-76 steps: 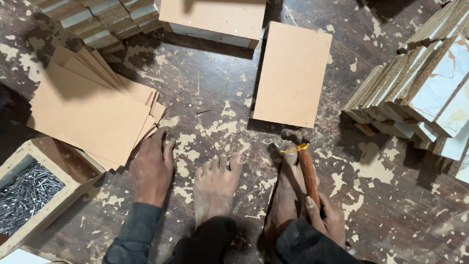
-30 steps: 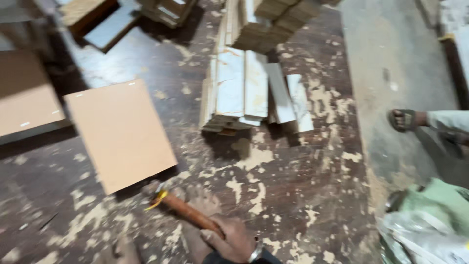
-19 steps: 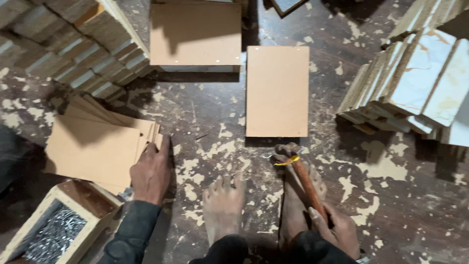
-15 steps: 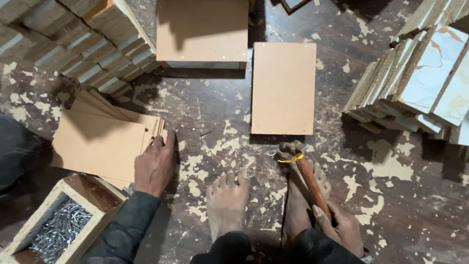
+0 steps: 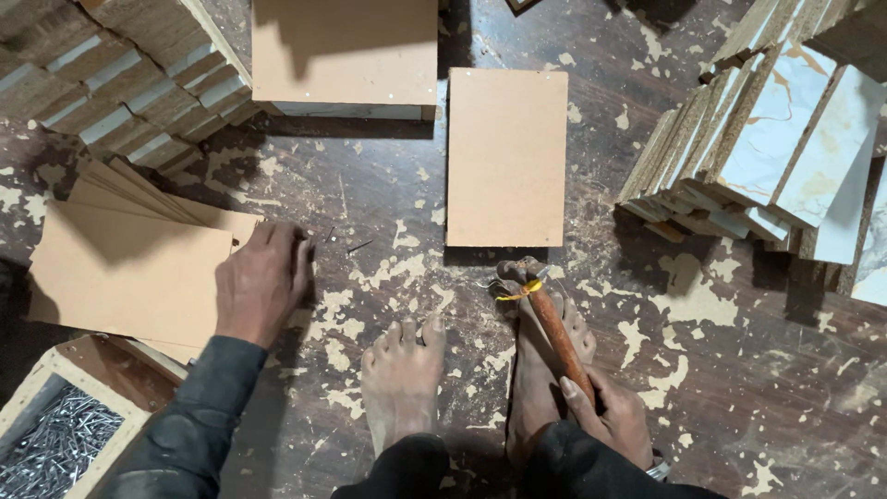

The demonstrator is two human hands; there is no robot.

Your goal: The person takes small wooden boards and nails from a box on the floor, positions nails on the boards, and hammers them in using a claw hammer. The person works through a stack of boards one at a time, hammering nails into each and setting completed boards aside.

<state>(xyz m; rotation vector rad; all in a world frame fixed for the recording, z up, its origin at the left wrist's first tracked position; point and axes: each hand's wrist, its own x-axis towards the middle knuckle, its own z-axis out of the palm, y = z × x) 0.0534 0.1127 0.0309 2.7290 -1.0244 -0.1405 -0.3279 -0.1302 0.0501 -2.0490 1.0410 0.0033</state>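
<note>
My right hand (image 5: 610,418) grips the wooden handle of a hammer (image 5: 550,314), whose head rests on the floor above my right foot (image 5: 540,360). Yellow tape wraps the handle near the head. My left hand (image 5: 263,282) lies palm down at the right edge of a stack of thin brown boards (image 5: 129,263), fingers close together. A loose nail (image 5: 358,246) lies on the floor just right of that hand. A single brown board (image 5: 506,155) lies flat ahead of the hammer. My left foot (image 5: 402,379) is between the hands.
A wooden box of nails (image 5: 55,439) sits at the lower left. A shallow box with a brown top (image 5: 344,55) stands at the top. Laminated panel strips are piled at the right (image 5: 776,148) and upper left (image 5: 111,74). The dark floor (image 5: 739,370) is flecked with sawdust.
The view swung right to the panel stacks and back. My left hand has slid up along the board stack's edge. The hammer stays held over my right foot.
</note>
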